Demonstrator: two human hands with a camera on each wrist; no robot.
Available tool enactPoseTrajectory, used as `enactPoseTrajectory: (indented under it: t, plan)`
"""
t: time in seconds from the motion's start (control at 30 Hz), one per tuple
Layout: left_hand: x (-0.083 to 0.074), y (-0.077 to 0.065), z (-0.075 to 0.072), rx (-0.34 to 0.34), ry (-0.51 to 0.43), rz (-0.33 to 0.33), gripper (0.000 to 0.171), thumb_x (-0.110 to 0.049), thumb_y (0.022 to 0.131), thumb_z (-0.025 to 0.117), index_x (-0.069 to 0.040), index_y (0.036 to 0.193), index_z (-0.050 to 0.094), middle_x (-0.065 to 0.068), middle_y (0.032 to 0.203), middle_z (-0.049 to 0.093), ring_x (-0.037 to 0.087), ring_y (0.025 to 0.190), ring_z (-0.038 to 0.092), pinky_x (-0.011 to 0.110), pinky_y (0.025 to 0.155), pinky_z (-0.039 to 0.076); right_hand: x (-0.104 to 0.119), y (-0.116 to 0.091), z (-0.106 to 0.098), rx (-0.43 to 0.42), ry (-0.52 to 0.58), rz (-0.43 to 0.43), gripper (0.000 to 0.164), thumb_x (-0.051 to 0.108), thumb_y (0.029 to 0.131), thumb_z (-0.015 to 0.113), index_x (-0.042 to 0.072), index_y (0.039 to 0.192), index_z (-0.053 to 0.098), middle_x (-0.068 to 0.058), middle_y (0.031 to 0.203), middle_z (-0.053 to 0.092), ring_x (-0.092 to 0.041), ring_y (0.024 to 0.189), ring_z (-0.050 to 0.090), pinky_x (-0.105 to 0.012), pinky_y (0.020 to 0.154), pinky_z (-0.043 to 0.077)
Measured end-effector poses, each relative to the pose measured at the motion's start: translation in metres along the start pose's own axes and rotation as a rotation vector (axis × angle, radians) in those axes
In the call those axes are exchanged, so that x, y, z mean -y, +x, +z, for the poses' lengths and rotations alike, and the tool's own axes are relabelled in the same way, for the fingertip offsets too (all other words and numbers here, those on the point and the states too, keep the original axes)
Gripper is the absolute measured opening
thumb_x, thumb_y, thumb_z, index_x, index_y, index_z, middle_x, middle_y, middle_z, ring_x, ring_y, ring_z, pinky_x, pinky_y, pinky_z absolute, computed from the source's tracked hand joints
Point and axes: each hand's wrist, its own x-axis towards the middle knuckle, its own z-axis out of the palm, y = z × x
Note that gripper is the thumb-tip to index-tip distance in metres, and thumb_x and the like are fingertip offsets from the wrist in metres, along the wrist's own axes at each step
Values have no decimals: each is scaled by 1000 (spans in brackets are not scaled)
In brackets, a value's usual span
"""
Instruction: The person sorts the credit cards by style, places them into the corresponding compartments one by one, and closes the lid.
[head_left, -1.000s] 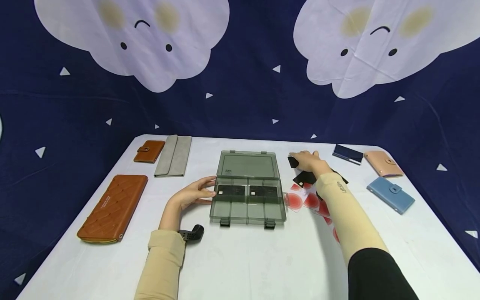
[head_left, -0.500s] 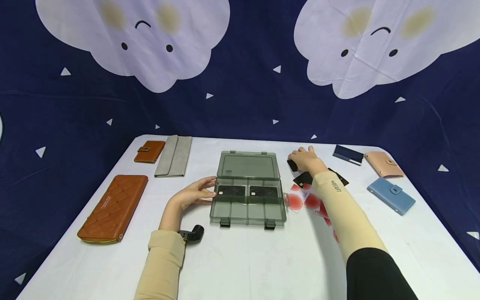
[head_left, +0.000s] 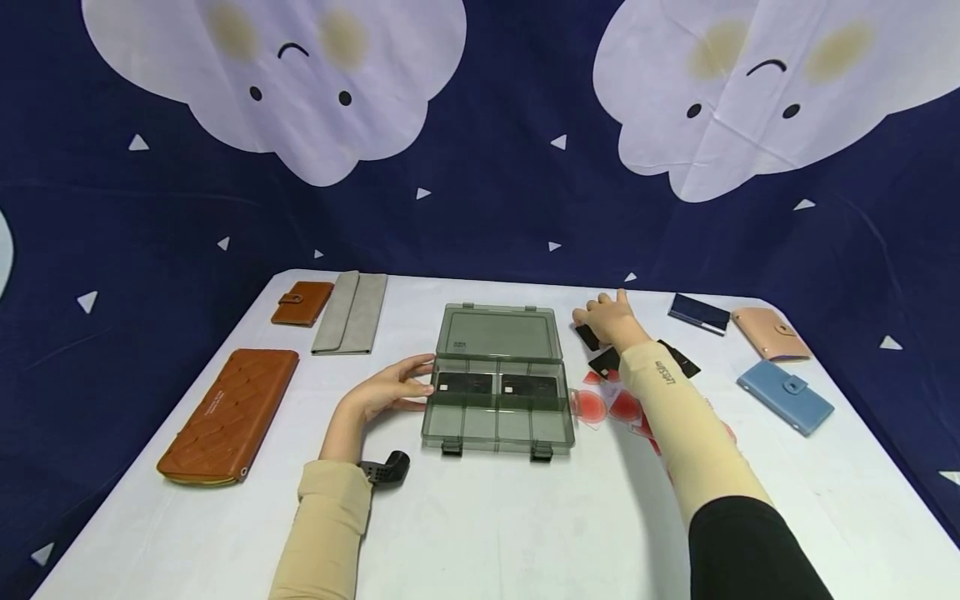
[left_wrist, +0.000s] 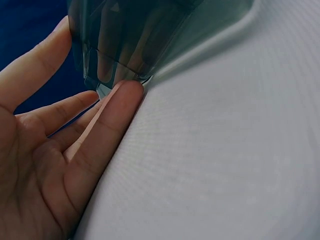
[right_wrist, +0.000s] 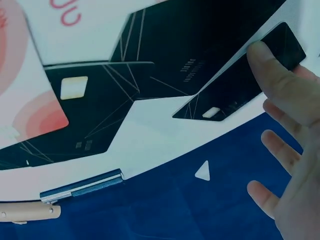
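A translucent green plastic box (head_left: pixel 498 333) lies with its lid folded back, a black card (head_left: pixel 465 383) in one back compartment and another black card (head_left: pixel 529 386) beside it. My left hand (head_left: pixel 384 388) touches the box's left side with nearly straight fingers. Right of the box, my right hand (head_left: pixel 611 323) pinches a black chip card (right_wrist: pixel 235 90) by one end, thumb on its face and index finger at its edge. Other black cards (right_wrist: pixel 95 110) and red-patterned white cards (head_left: pixel 590 407) lie spread beside it, partly hidden under the right forearm.
On the left are a brown quilted wallet (head_left: pixel 228 417), a small brown wallet (head_left: pixel 302 303) and a grey folding wallet (head_left: pixel 349 313). Toward the right edge stand a dark card case (head_left: pixel 698 313), a pink wallet (head_left: pixel 771 333) and a blue wallet (head_left: pixel 785 396).
My right hand has shifted slightly left over the black card, its fingers drawn closer together at the card's end. The left hand stays on the box. The head view has tilted a little.
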Motion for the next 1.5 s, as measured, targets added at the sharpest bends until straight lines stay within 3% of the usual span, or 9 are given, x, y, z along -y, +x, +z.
enactPoseTrajectory:
  t: [0.17, 0.3, 0.5, 0.7, 0.87, 1.03, 1.23, 1.4, 1.5]
  plan:
    - [1, 0, 0, 6, 3, 3, 75, -7, 88, 60, -4, 148, 15, 24, 150, 15, 43, 124, 40, 44, 93, 48, -3, -1, 5, -113, -2, -25, 52, 12, 62, 82, 15, 102, 48, -12, 110, 61, -33, 106, 49, -57, 92, 29]
    - [0, 0, 1, 6, 3, 5, 74, -6, 88, 59, -4, 148, 15, 24, 150, 15, 43, 124, 40, 44, 93, 48, -6, -4, 9, -214, 77, -48, 51, 8, 58, 83, 12, 96, 49, -12, 96, 68, -31, 98, 55, -50, 83, 31]
    - [-2, -1, 2, 1, 7, 3, 75, -7, 88, 59, -5, 148, 15, 23, 150, 15, 43, 124, 39, 44, 93, 48, -10, -10, 8, -292, 246, -57, 38, 5, 65, 80, 11, 88, 50, -8, 84, 66, -28, 86, 58, -50, 82, 31]
    - [0, 0, 2, 8, 7, 9, 77, -8, 87, 61, -4, 148, 14, 25, 149, 15, 43, 124, 39, 44, 92, 49, -7, -20, -11, -330, 422, -28, 30, 4, 73, 74, 9, 97, 58, -11, 88, 65, -29, 88, 57, -54, 83, 28]
    - [-1, -1, 3, 1, 3, 6, 76, -8, 87, 61, -5, 148, 15, 24, 149, 15, 44, 124, 38, 44, 93, 49, 4, -27, -36, -378, 539, 4, 32, 5, 81, 67, 9, 112, 61, -19, 101, 64, -33, 95, 56, -56, 86, 35]
    - [-2, -1, 2, -6, 5, 3, 75, -6, 87, 60, -5, 148, 15, 24, 149, 15, 44, 124, 39, 44, 93, 48, 24, -33, -55, -361, 787, -16, 30, 6, 87, 60, 6, 117, 61, -22, 112, 60, -32, 90, 59, -41, 71, 52]
    - [1, 1, 1, 2, 10, 9, 76, -7, 88, 60, -4, 148, 14, 25, 149, 14, 43, 124, 39, 44, 93, 49, 52, -37, -67, -385, 986, -4, 23, 8, 83, 62, 4, 106, 62, -17, 100, 62, -27, 86, 57, -36, 72, 48]
    - [0, 0, 2, 1, 8, 7, 75, -7, 88, 60, -4, 148, 14, 25, 149, 14, 43, 124, 39, 43, 93, 49, 78, -39, -73, -270, 1172, -12, 45, 1, 80, 63, 4, 123, 47, -15, 98, 53, -24, 74, 54, -41, 69, 53]
    - [-2, -1, 2, -2, 4, 6, 75, -6, 88, 59, -4, 148, 15, 25, 149, 15, 43, 123, 40, 44, 92, 49, 93, -37, -73, -193, 1213, -33, 55, -4, 81, 63, 5, 131, 43, -18, 99, 51, -26, 75, 60, -40, 69, 57]
